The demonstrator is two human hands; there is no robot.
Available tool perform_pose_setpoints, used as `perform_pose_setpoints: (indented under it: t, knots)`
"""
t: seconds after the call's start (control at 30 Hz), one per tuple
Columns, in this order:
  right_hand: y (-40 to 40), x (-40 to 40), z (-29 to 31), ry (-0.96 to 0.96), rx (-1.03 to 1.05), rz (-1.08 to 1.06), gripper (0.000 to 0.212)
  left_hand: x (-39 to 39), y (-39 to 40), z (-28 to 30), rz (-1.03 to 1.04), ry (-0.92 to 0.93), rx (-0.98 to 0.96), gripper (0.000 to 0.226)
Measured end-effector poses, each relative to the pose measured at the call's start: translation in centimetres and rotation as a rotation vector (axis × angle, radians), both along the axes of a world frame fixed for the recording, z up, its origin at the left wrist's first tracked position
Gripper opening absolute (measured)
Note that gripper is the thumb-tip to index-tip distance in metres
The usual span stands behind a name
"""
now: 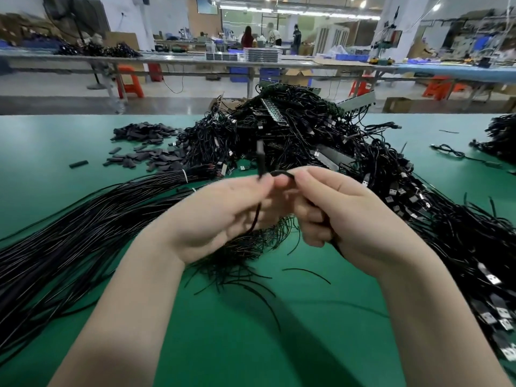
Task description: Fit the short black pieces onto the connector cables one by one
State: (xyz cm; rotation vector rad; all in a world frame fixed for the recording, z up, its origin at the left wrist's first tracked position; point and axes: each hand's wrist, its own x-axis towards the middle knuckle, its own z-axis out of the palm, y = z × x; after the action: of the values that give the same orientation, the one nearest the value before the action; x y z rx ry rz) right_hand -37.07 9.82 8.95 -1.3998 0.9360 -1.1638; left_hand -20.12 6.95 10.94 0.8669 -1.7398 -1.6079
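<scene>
Above the green table (55, 152), my left hand (223, 216) pinches a thin black cable (260, 152) whose blurred end sticks up past my fingertips. The rest of that cable hangs down across my palm. My right hand (343, 216) pinches a curved black bit (282, 173) between thumb and forefinger, right next to my left fingertips. Its lower fingers are curled round more black cable. Whether the bit is a short piece or a cable loop is unclear. Short black pieces (145, 146) lie scattered at the left rear.
A tied bundle of long black cables (83, 230) fans out at the left. A big heap of connector cables (293, 135) fills the middle and runs down the right side, showing metal plugs (491, 277). Loose cable ends (245, 263) lie under my hands. Another pile (502, 132) sits far right.
</scene>
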Motion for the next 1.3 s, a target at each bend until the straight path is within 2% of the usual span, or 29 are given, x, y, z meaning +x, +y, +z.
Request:
perform_pose_setpoints:
  t: [0.07,0.13,0.2,0.27,0.33,0.4,0.47,0.5,0.57,0.6,0.67,0.77,0.83,0.9,0.93,1.0,1.07,1.1,1.17,1.23,1.3]
  knots:
    - [0.1,0.5,-0.3,-0.082,0.006,0.148,0.024,0.2,-0.7,-0.5,0.049,0.169,0.11,0.049]
    - [-0.3,0.9,-1.3,-0.065,0.089,0.32,0.025,0.2,-1.5,-0.7,0.062,0.322,0.183,0.045]
    - [-0.9,1.2,-3.0,0.04,0.196,0.455,0.028,0.3,-2.0,-0.9,0.035,0.419,0.189,0.047]
    - [-1.6,1.3,-5.0,0.254,0.238,0.452,0.031,1.0,-1.9,-0.7,-0.068,0.477,0.177,0.047]
    - [-2.3,0.8,-6.1,0.474,0.25,0.271,0.039,1.9,-1.3,-0.2,-0.192,0.406,0.124,0.044]
    - [-2.7,-0.2,-5.7,0.504,0.239,0.011,0.046,2.7,-0.9,0.1,-0.292,0.165,-0.023,0.042]
    - [-2.6,-1.3,-4.4,0.319,0.19,-0.18,0.047,2.7,-1.1,-0.1,-0.268,-0.154,-0.164,0.043]
    - [-2.4,-1.7,-3.6,0.214,0.149,-0.229,0.045,2.3,-1.2,-0.4,-0.229,-0.254,-0.188,0.043]
    - [-1.6,-1.5,-1.8,0.062,0.056,-0.177,0.041,1.1,-1.4,-1.2,-0.13,-0.274,-0.175,0.041]
    - [-1.0,-0.9,-1.1,0.007,0.01,-0.085,0.035,0.6,-1.4,-1.5,-0.058,-0.191,-0.134,0.039]
    - [-0.1,0.4,-0.6,-0.038,-0.053,0.12,0.028,0.1,-1.9,-1.6,0.056,0.108,0.012,0.039]
    - [-0.3,1.6,-1.6,0.06,0.041,0.346,0.031,0.7,-2.4,-0.9,-0.033,0.547,0.178,0.046]
    - [-0.9,1.4,-3.1,0.151,0.184,0.406,0.033,1.3,-2.1,-0.4,-0.147,0.632,0.184,0.047]
    - [-1.5,0.4,-4.2,0.285,0.263,0.331,0.04,1.9,-1.9,-0.2,-0.216,0.525,0.112,0.041]
    - [-1.7,-0.2,-4.4,0.383,0.26,0.243,0.044,2.3,-1.8,-0.2,-0.255,0.411,0.066,0.038]
    - [-1.7,-1.6,-4.0,0.532,0.191,0.03,0.052,3.1,-1.7,-0.3,-0.37,0.051,-0.016,0.038]
    - [-1.5,-2.5,-3.1,0.518,0.084,-0.14,0.054,2.8,-1.3,-0.6,-0.438,-0.289,-0.082,0.042]
    - [-1.3,-2.5,-2.5,0.503,0.014,-0.201,0.052,2.1,-1.1,-0.9,-0.362,-0.378,-0.108,0.043]
    - [-0.8,-1.6,-1.2,0.449,-0.098,-0.265,0.04,0.4,-1.2,-1.7,-0.073,-0.391,-0.154,0.04]
    - [-0.3,0.1,-0.5,0.321,-0.149,-0.26,0.032,-0.4,-1.4,-2.1,0.193,-0.234,-0.199,0.035]
    - [0.1,1.6,-0.3,0.245,-0.166,-0.164,0.032,-0.4,-2.0,-1.8,0.305,0.077,-0.119,0.032]
